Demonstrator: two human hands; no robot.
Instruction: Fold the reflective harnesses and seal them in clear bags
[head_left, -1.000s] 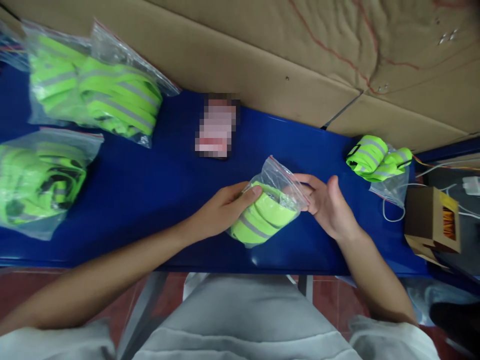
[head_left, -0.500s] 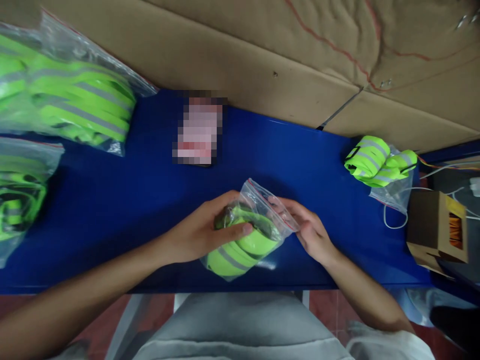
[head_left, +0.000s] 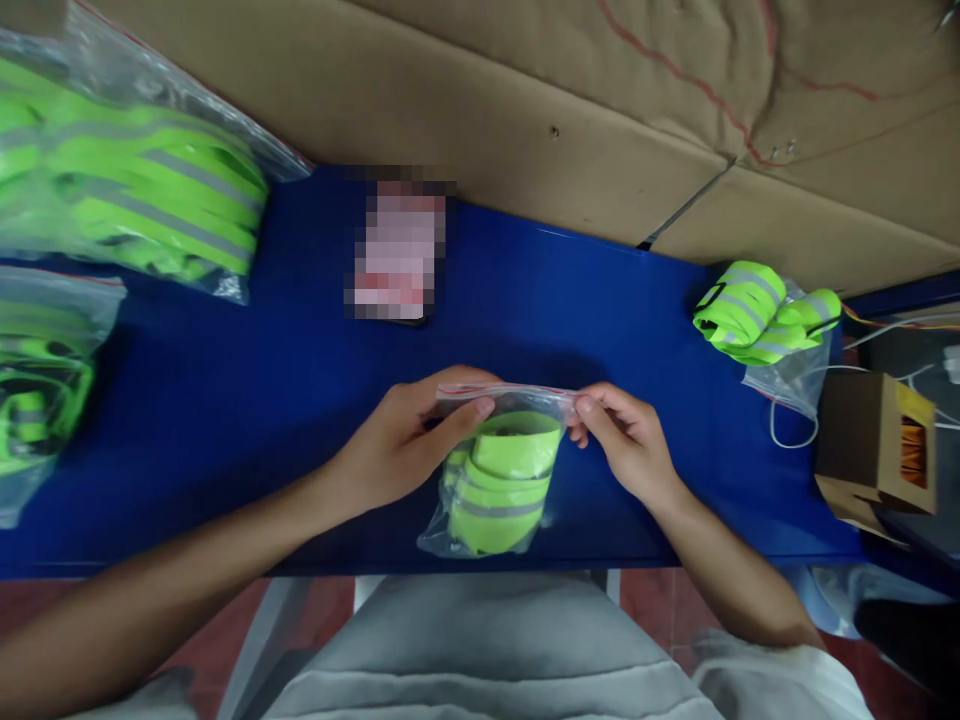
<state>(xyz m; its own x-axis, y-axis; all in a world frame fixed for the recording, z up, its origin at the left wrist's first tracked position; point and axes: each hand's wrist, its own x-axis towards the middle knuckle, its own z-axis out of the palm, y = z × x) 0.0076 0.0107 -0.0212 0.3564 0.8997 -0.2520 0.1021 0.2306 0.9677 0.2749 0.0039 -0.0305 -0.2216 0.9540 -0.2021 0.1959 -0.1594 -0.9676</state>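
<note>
A clear zip bag with a red line along its top hangs between my hands near the table's front edge. Inside it is a rolled neon-green reflective strap with a grey stripe. My left hand pinches the upper left of the bag, thumb in front and fingers behind. At the top right corner, my right hand grips the bag's edge between thumb and fingers. The bag's top edge is stretched roughly level between the two hands.
Large bags of green reflective straps and another such bag lie at the left. A blurred-out phone-like object rests at the back of the blue table. To the right are loose rolled straps and a cardboard box.
The bag has turned from tilted to nearly upright, its top edge now level. My left hand has shifted from the strap's middle to the bag's top; my right hand now pinches the corner.
</note>
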